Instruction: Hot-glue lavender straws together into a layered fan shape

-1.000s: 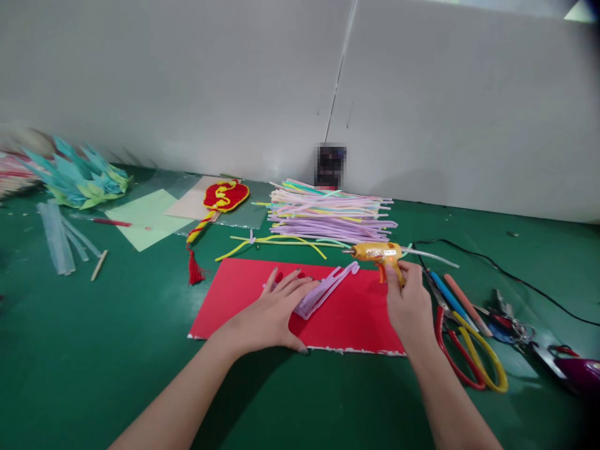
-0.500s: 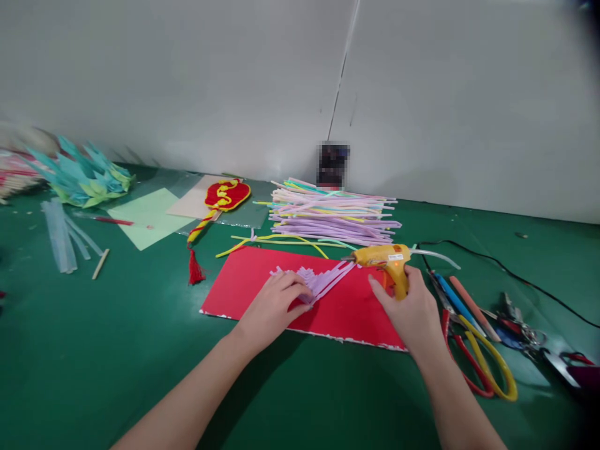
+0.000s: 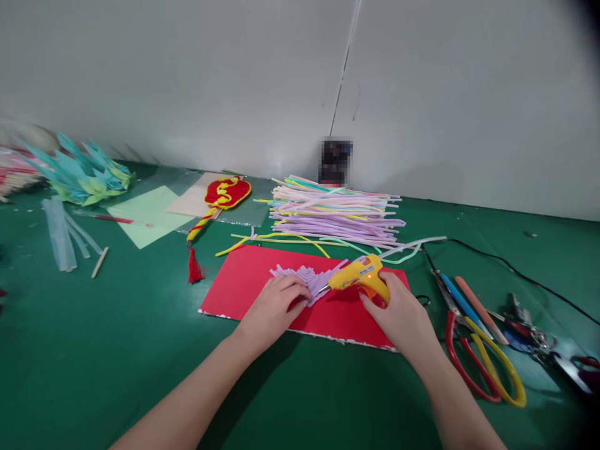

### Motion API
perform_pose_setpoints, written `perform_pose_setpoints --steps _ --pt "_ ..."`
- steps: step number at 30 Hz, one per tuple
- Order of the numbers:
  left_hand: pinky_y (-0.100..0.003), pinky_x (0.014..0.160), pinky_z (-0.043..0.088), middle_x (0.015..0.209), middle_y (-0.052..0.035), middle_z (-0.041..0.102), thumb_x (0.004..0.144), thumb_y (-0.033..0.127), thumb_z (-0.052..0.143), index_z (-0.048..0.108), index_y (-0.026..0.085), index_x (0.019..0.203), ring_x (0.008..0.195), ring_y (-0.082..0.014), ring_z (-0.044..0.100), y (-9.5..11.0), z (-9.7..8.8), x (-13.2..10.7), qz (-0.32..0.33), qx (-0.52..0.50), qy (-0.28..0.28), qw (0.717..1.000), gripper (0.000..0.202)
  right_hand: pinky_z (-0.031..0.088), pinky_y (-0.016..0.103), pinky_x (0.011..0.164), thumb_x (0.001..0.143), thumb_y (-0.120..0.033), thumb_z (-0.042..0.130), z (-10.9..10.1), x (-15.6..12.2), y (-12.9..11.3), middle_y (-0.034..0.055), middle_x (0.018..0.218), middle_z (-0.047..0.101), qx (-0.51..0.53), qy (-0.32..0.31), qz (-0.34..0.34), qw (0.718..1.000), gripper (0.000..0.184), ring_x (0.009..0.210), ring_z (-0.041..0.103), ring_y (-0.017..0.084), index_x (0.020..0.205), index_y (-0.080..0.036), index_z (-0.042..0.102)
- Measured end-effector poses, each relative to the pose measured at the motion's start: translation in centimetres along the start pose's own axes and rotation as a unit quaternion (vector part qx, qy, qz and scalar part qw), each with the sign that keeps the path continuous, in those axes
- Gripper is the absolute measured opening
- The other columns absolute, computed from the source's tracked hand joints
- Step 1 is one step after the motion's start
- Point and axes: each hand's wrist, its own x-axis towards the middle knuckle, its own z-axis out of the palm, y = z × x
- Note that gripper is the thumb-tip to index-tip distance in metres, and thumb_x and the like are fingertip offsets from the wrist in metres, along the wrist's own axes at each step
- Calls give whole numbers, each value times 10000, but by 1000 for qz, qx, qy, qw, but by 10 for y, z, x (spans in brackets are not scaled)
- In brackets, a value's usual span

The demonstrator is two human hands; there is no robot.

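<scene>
My left hand (image 3: 274,306) is curled and presses down on a folded lilac pipe-cleaner piece (image 3: 307,277) that lies on a red card sheet (image 3: 244,278). My right hand (image 3: 400,312) grips a yellow hot-glue gun (image 3: 359,277) by its handle. Its nozzle points left and down, and touches the lilac piece just right of my left fingers. A clear glue stick (image 3: 412,244) pokes out of the gun's back.
A stack of pastel pipe cleaners (image 3: 335,212) lies behind the card. Scissors (image 3: 482,356), pens and pliers sit to the right, with a black cable (image 3: 515,272). To the left lie a red-yellow tassel ornament (image 3: 220,200), paper sheets, glue sticks (image 3: 59,234) and teal paper leaves (image 3: 82,172).
My right hand has brought the glue gun left and tipped its nozzle down onto the lilac piece. My left hand went from flat to curled, holding the piece.
</scene>
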Motion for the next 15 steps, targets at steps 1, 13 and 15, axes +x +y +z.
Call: perform_pose_setpoints --steps 1,13,15 --pt "-396 861 455 1014 -32 632 860 152 536 609 227 921 988 -196 574 0 0 0 -2 -2 0 1000 121 503 323 658 798 -449 490 1 -1 0 108 1073 632 -3 -1 -11 1000 373 914 630 251 1061 -186 514" --pt "-382 843 423 995 -15 615 812 182 607 551 220 924 967 -195 560 -1 3 0 -37 -7 -4 999 131 517 329 714 831 -350 480 7 -4 0 101 1080 636 -11 26 -86 996 306 919 633 236 1082 -176 508" --pt "-382 848 421 995 -14 614 818 183 599 553 224 916 972 -194 558 -1 2 0 -32 -7 -7 999 115 524 333 721 832 -348 484 7 -4 1 104 1080 638 -14 36 -94 995 311 922 635 235 1087 -172 512"
